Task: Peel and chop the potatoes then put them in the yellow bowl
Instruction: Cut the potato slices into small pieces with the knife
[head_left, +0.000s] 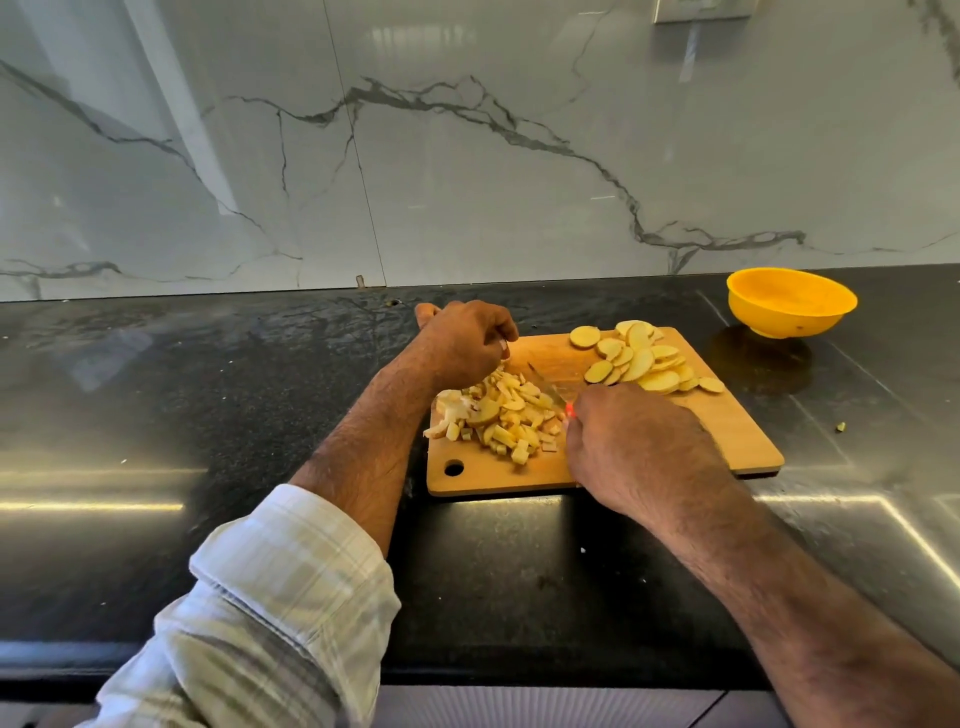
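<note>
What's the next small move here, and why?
Probably draw a few potato slices under the knife and dice them: the chopped pile sits by the left hand, slices remain whole, and the yellow bowl looks empty.

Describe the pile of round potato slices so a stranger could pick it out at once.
Find the wooden cutting board on the black countertop. On its far right part, nearest the yellow plastic bowl, lies the heap of round potato slices. Unlike the small chopped potato pieces at the board's left, these are flat, whole discs.
</note>
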